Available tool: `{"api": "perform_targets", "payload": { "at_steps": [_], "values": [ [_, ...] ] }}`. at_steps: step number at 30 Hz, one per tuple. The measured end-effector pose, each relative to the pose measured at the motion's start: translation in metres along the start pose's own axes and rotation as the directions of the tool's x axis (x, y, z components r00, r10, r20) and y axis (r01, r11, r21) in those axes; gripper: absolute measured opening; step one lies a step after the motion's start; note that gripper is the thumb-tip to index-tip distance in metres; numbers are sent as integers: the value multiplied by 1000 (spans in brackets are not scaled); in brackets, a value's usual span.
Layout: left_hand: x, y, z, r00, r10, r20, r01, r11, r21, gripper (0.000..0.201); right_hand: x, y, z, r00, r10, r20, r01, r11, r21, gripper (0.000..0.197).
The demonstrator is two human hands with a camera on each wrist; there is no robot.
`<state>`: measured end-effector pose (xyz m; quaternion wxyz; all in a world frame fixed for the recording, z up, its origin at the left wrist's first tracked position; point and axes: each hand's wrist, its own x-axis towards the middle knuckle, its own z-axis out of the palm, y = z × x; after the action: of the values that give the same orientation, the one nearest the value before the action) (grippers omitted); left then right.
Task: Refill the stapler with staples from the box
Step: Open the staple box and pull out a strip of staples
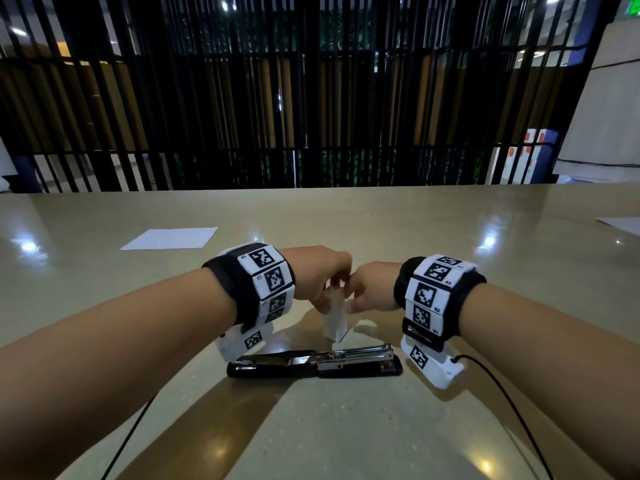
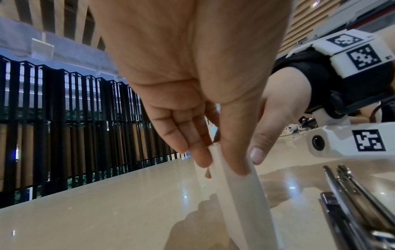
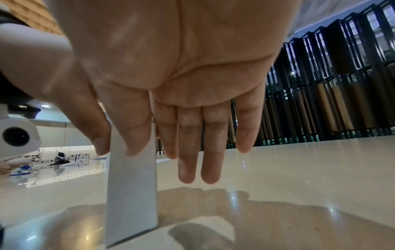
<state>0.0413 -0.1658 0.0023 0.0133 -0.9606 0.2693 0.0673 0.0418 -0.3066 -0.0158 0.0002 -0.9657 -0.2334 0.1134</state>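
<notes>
Head view: the white staple box (image 1: 334, 320) is stood on end on the table (image 1: 450, 216), just beyond the stapler (image 1: 313, 364), which lies opened flat with its metal channel exposed. Its upper end is pinched by the left hand (image 1: 320, 277) between thumb and fingers, and by the right hand (image 1: 372, 287) between thumb and index finger, the other 3 fingers hanging straight. Opening the top appears to be the step in hand; the box is best steadied by 1 hand while the flap is eased by the other, so staples are not spilled. Bare tabletop lies all round; a paper sheet (image 1: 169, 238) lies well apart, and all edges are distant.
</notes>
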Motion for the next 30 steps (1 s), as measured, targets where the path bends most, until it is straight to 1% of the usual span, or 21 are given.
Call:
{"api": "perform_targets", "payload": {
  "at_steps": [2, 7, 10, 12, 14, 16, 18, 20, 22, 26, 30],
  "values": [
    [-1, -1, 1, 1000, 9, -16, -10, 998, -68, 57, 1, 2, 1, 1000, 4, -21, -3, 999, 42, 36],
    [-2, -3, 2, 1000, 10, -28, -14, 989, -146, 63, 0, 8, 7, 995, 11, -100, 5, 987, 158, 34],
    [-3, -3, 3, 1000, 2, -21, -6, 978, -209, 67, 0, 8, 10, 991, -1, -132, 22, 988, 154, 29],
    [-3, -4, 5, 1000, -8, -28, 1, 972, -236, 63, -1, 8, 10, 992, -2, -128, 22, 988, 156, 31],
    [-2, -5, 6, 999, -15, -35, 6, 968, -251, 61, -3, 8, 7, 990, -10, -144, 31, 989, 144, 31],
    [-2, -6, 6, 999, -23, -37, 12, 966, -257, 62, -5, 8, 4, 977, -32, -209, 57, 992, 116, 28],
    [-1, -6, 5, 999, -31, -36, 22, 974, -227, 61, -6, 8, 1, 954, -49, -294, 88, 989, 118, 23],
    [-1, -6, 6, 999, -47, -22, 43, 985, -169, 63, -7, 9, -2, 936, -67, -346, 123, 982, 143, 18],
    [1, -6, 7, 998, -59, -17, 56, 987, -148, 66, -8, 8, -4, 937, -92, -338, 145, 980, 134, 18],
    [3, -7, 9, 998, -55, -36, 48, 983, -178, 66, -9, 3, -9, 944, -131, -301, 155, 986, 58, 15],
    [5, -9, 10, 998, -60, -26, 54, 980, -193, 67, -8, -1, -14, 951, -129, -279, 137, 991, 8, 19]
  ]
}}
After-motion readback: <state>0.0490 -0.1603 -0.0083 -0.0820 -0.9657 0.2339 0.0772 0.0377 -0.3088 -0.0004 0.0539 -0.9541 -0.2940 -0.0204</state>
